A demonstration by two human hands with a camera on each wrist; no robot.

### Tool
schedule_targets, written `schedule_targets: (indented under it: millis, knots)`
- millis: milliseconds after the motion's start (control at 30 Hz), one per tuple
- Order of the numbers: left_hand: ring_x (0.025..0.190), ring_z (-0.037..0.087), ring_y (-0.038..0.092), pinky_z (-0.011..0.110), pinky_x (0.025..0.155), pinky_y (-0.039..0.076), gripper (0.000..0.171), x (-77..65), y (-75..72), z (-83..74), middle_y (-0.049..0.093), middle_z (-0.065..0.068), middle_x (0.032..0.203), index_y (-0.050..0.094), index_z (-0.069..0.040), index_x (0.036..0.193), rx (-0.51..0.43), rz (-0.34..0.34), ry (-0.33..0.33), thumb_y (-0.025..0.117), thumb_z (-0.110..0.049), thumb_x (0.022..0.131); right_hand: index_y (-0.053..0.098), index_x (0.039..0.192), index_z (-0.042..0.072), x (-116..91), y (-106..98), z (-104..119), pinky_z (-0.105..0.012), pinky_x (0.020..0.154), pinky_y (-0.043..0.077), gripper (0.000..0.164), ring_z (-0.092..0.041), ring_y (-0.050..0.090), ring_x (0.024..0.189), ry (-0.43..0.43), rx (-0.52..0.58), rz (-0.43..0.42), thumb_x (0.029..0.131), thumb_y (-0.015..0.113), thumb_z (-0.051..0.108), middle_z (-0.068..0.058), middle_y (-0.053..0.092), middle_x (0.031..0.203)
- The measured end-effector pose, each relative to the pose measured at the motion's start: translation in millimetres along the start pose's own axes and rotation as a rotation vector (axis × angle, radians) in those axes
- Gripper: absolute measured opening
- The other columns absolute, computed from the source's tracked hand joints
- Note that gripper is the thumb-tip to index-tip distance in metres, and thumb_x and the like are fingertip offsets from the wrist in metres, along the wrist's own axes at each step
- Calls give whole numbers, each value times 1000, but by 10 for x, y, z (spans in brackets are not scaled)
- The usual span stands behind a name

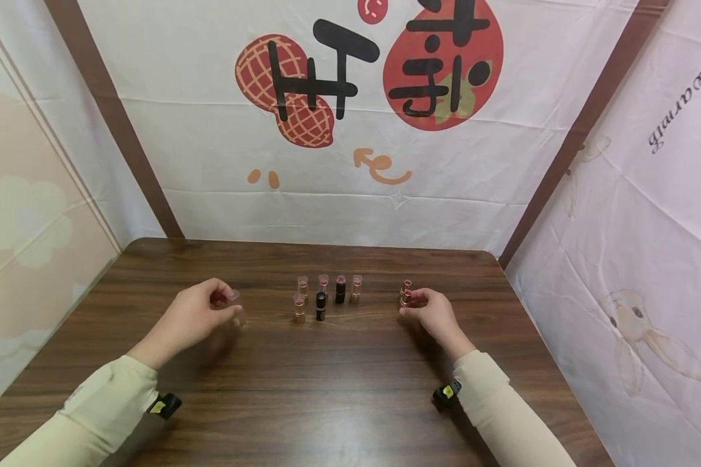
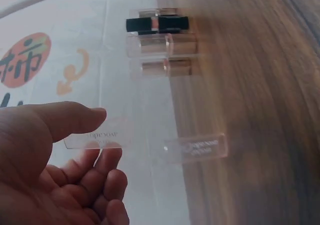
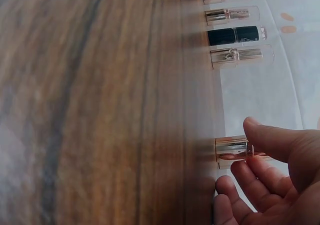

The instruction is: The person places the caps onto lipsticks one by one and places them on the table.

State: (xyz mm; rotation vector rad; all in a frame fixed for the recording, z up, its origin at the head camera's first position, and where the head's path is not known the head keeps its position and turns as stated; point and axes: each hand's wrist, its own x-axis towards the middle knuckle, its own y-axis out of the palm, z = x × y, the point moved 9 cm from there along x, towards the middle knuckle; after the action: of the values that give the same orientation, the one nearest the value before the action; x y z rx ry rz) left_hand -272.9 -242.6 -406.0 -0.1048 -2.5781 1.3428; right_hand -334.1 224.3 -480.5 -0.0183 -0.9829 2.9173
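Observation:
At the left of the table, my left hand (image 1: 193, 314) pinches a clear lipstick cap (image 2: 100, 136) between thumb and fingers. A second clear cap (image 2: 197, 149) with printed lettering stands on the wood just beneath it. Over on the right, my right hand (image 1: 436, 318) grips an uncapped gold lipstick tube (image 3: 232, 148) by its upper part, thumb on one side and fingertips on the other. Another gold lipstick tube (image 1: 407, 284) stands close behind it, partly hidden in the right wrist view.
Between the hands stand several upright lipsticks: gold ones with clear caps, such as the front gold lipstick (image 1: 300, 309), and two black ones, the front black lipstick (image 1: 320, 307) and the rear black lipstick (image 1: 341, 290). A printed cloth (image 1: 210, 214) hangs behind the brown wooden table (image 1: 327, 383).

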Motion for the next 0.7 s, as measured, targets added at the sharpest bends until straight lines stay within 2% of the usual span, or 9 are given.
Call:
schedule_targets:
  millis: [233, 400, 533, 700]
  knots:
    - [92, 18, 67, 38, 79, 51, 26, 45, -33, -258, 70, 2, 102, 64, -14, 108, -34, 0, 35, 74, -34, 95, 71, 110, 6, 12, 39, -1, -37, 85, 52, 38, -23, 69, 100, -13, -23, 3, 79, 90, 17, -7, 75, 106]
    - [97, 21, 64, 41, 84, 50, 26, 96, 20, -480, 69, 1, 104, 66, -12, 110, -76, -6, 89, 75, -32, 95, 73, 108, 6, 16, 58, 17, -42, 88, 52, 36, -24, 69, 99, -18, -60, -2, 79, 90, 17, -6, 75, 104]
    - [101, 24, 62, 43, 88, 49, 21, 129, 77, -670, 69, 1, 106, 67, -13, 110, -112, 2, 148, 76, -25, 95, 74, 104, 7, 41, 79, 20, -41, 86, 51, 30, -23, 67, 96, -31, -93, -9, 80, 89, 19, -4, 75, 103]
    - [100, 21, 62, 38, 82, 50, 22, 179, 109, -871, 70, 0, 109, 70, -16, 112, -153, -12, 208, 77, -25, 94, 74, 97, 9, 39, 88, 5, -36, 80, 47, 23, -21, 61, 89, -33, -111, -16, 83, 86, 23, -2, 73, 97]
